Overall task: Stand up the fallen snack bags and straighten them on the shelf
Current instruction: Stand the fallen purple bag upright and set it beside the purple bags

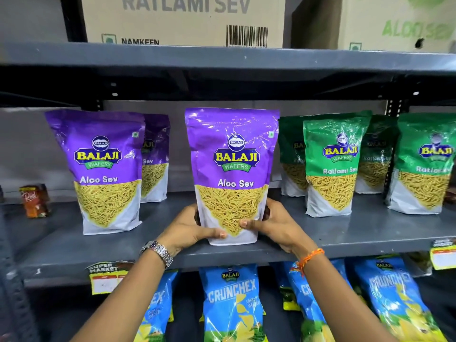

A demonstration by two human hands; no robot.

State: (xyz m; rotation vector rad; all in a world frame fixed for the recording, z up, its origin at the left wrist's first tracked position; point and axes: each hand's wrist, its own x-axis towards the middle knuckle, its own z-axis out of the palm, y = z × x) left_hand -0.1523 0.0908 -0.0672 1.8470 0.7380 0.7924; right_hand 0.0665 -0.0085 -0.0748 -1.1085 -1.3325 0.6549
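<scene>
Both hands, left hand (195, 228) and right hand (274, 224), are clasping the glossy purple plastic snack bag's (232, 169) base, steadying it upright on the grey metal shelf (345, 233).

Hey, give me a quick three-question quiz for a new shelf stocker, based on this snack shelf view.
1. True or false: both hands grip the centre purple Aloo Sev bag near its base.
2. Multiple choice: the green bags to the right of it are labelled A) Crunchex B) Ratlami Sev C) Aloo Sev.
3. Short answer: what is worn on the wrist of the left hand, and what on the wrist of the right hand?

Key
1. True; the bag stands upright on the grey shelf.
2. B.
3. A metal watch on the left; an orange thread band on the right.
</scene>
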